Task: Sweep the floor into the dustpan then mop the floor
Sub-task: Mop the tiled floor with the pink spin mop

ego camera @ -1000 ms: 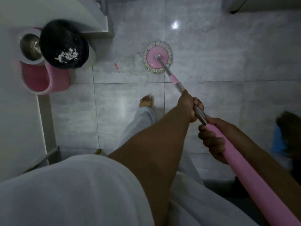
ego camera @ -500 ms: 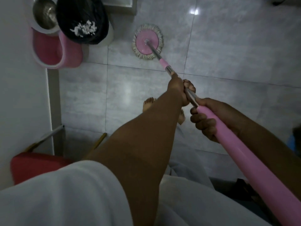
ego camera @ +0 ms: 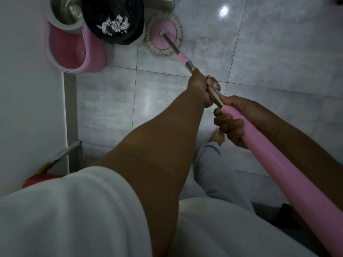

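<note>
A round pink mop head (ego camera: 163, 38) with a cream fringe lies flat on the grey tiled floor (ego camera: 269, 62), right beside a black-bagged bin. Its handle (ego camera: 289, 179) runs from the head down to the lower right, metal near the head and thick pink near me. My left hand (ego camera: 203, 89) is closed around the metal part of the handle. My right hand (ego camera: 233, 123) grips the top of the pink part just behind it. At the lower left, a red dustpan (ego camera: 39, 179) peeks out by the wall.
A pink mop bucket (ego camera: 74, 51) with a steel spinner basket stands against the left wall. The bin with a black bag (ego camera: 115, 19) holds white scraps. My bare foot (ego camera: 217, 138) and grey trouser leg are under my hands. A white wall (ego camera: 27, 99) runs along the left.
The mop head has slid left and away from me, ending up against the black-bagged bin. Both hands kept their hold on the handle. The view shifted, bringing the bucket closer.
</note>
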`<action>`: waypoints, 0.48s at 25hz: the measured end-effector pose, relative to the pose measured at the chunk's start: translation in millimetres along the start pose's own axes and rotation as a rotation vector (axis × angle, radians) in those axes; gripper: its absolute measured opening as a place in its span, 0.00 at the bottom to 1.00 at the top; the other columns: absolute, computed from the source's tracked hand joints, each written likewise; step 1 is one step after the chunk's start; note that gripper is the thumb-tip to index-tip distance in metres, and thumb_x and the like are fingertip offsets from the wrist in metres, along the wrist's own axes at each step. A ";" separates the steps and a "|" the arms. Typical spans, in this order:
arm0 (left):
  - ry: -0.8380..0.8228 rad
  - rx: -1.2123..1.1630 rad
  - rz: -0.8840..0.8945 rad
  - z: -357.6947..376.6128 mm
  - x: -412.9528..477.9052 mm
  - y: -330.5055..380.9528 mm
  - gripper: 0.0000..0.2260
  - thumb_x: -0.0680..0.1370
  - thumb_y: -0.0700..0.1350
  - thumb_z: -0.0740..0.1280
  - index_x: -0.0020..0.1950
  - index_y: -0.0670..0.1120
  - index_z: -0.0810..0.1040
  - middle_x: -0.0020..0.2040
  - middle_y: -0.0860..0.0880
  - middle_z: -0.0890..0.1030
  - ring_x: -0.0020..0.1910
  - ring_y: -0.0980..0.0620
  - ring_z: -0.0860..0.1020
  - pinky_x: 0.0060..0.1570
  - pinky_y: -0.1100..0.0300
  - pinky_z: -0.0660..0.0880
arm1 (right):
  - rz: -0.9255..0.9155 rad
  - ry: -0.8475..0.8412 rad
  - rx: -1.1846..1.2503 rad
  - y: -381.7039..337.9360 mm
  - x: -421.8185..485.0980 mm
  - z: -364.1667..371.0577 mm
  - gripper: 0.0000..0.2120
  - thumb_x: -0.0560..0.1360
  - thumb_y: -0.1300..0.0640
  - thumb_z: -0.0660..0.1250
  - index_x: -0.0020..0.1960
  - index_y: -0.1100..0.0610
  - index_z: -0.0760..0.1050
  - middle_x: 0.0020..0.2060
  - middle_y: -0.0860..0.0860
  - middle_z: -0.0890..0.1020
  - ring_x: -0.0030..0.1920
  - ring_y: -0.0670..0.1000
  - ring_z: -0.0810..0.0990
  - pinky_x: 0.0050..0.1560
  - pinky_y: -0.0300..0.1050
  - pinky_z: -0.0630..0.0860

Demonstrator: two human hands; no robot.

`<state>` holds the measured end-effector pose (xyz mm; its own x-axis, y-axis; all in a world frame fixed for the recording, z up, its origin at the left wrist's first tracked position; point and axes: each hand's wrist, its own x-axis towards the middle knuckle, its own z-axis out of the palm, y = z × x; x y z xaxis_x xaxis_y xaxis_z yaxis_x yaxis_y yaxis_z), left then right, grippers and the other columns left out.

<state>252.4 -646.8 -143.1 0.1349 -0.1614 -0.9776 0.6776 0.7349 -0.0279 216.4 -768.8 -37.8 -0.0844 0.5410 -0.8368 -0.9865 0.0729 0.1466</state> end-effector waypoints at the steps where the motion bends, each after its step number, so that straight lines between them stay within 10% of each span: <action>1: -0.004 0.001 0.004 -6.0 -2.0 0.4 0.26 0.79 0.67 0.56 0.35 0.45 0.65 0.19 0.52 0.64 0.14 0.54 0.64 0.20 0.72 0.66 | -0.006 0.004 0.013 7.2 2.9 2.9 0.15 0.76 0.46 0.60 0.37 0.57 0.69 0.24 0.47 0.70 0.17 0.42 0.67 0.15 0.33 0.66; 12: 0.058 0.076 -0.076 -36.6 -22.9 -153.2 0.25 0.78 0.67 0.57 0.35 0.47 0.65 0.20 0.52 0.63 0.17 0.55 0.62 0.21 0.70 0.64 | -0.013 -0.016 0.164 139.9 -50.9 -83.6 0.13 0.72 0.48 0.66 0.39 0.58 0.73 0.25 0.49 0.72 0.17 0.44 0.68 0.15 0.35 0.67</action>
<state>119.0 -731.6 -124.0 0.0399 -0.1748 -0.9838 0.7372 0.6697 -0.0891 70.9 -856.1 -18.8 -0.0680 0.5522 -0.8309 -0.9512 0.2153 0.2209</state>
